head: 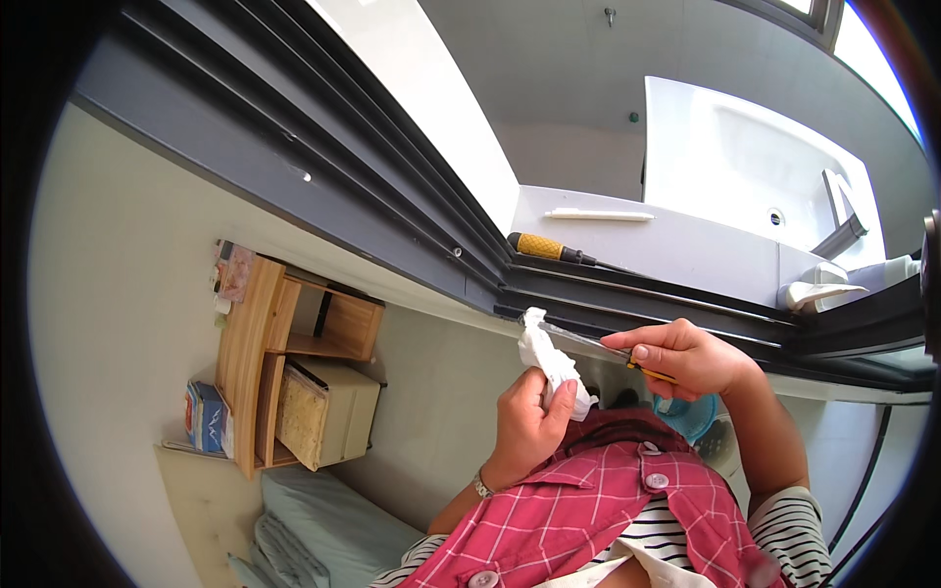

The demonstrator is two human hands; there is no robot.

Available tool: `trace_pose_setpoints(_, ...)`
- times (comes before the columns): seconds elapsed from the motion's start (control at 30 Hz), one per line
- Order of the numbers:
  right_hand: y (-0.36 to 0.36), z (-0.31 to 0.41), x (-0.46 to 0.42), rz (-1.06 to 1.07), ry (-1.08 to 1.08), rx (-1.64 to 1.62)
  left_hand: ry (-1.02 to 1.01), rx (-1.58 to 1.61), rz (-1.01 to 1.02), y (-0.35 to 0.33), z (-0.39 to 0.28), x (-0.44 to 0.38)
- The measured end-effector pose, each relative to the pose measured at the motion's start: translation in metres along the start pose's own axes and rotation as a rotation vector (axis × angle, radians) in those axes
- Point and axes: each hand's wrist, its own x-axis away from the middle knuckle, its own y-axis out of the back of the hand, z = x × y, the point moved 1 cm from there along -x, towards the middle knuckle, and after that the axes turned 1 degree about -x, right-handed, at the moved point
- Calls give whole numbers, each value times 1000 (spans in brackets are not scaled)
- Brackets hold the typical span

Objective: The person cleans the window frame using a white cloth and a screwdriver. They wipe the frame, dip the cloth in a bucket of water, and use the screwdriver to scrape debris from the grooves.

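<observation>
A crumpled white tissue or cloth (551, 360) is held upright in my left hand (533, 415), its lower part pinched between thumb and fingers. My right hand (687, 360) grips a thin metal-bladed tool (588, 339) with a yellow and black handle; it looks like a small screwdriver, though its kind is not certain. The tool's far end meets the upper part of the white wad, which hides the tip. Both hands are in front of the dark window-frame track (647, 301), near its corner. Along the inner track lies a screwdriver (544, 247) with a yellow and black handle.
On the white sill (706, 235) lies a white pen (599, 214). Beyond it are a white washbasin (742, 162) and grey faucet (842, 231). A white bottle (886, 275) stands right. Below are a blue bucket (687, 419), a wooden shelf (257, 345) and folded bedding (323, 529).
</observation>
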Motion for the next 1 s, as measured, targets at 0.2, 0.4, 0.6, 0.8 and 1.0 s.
trace_pose_setpoints(0.2, -9, 18, -15, -126, 64, 386, 22, -48, 70, -2, 12, 1)
trace_pose_setpoints(0.4, -5, 24, -30, -151, 281, 576, -23, -130, 62, -1, 11, -13)
trace_pose_setpoints(0.6, -6, 35, -28, -166, 206, 700, -13, -121, 40, 6, 17, -22)
trace_pose_setpoints(0.8, -4, 57, -10, -218, 126, 683, -140, -255, 69, 8, 20, -24)
trace_pose_setpoints(1.0, -3, 54, -4, -216, 52, 649, -337, -486, 113, 12, 15, -28)
